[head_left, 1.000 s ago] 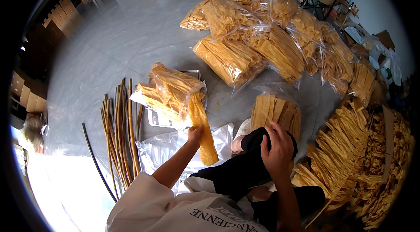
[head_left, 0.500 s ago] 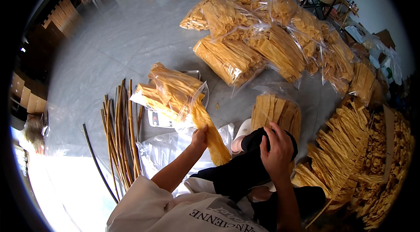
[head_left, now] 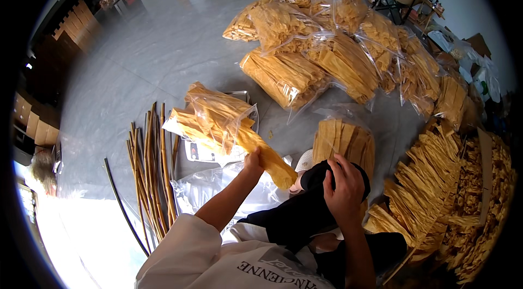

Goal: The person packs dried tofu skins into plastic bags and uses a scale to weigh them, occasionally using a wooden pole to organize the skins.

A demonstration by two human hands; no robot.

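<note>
Left hand [head_left: 253, 157] closed around a yellow dried stick bundle [head_left: 267, 158], half inside a clear bag [head_left: 218, 117] on the scale [head_left: 210, 150], right hand [head_left: 344, 191] flat on a black-clad knee [head_left: 305, 207], fingers spread, holding nothing, brown canes [head_left: 152, 169] on the grey floor [head_left: 147, 55] nearby

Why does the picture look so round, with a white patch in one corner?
Head view: a fisheye lens bends straight edges toward the black rim. Daylight at the lower left washes the floor out to white. The clear bags catch glare on their plastic. The left hand, gripping a yellow bundle, and the right hand on the knee look sharp.
</note>
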